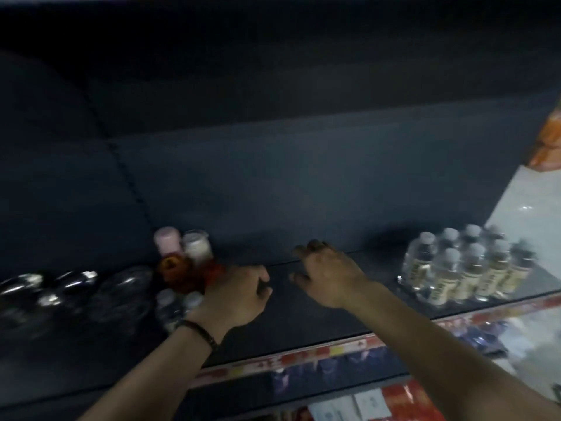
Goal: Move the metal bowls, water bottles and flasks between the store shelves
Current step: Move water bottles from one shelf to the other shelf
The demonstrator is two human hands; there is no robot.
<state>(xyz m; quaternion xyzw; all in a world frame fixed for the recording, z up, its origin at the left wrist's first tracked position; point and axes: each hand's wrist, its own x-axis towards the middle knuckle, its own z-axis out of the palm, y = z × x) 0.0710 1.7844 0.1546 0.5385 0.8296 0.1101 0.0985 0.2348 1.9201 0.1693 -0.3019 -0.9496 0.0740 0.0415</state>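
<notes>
The view is blurred and dim. My left hand hovers over the dark shelf with loosely curled fingers and nothing seen in it. It is just right of the flasks: one pink-capped, one white-capped and an orange-red one. Small water bottles stand in front of them, by my wrist. Shiny metal bowls lie further left. My right hand is spread flat over the bare middle of the shelf. A wrapped pack of water bottles stands to its right, apart from it.
A red and yellow price strip runs along the shelf's front edge, with packaged goods on the shelf below. The dark back panel rises behind. At the right are pale floor tiles and orange packaging.
</notes>
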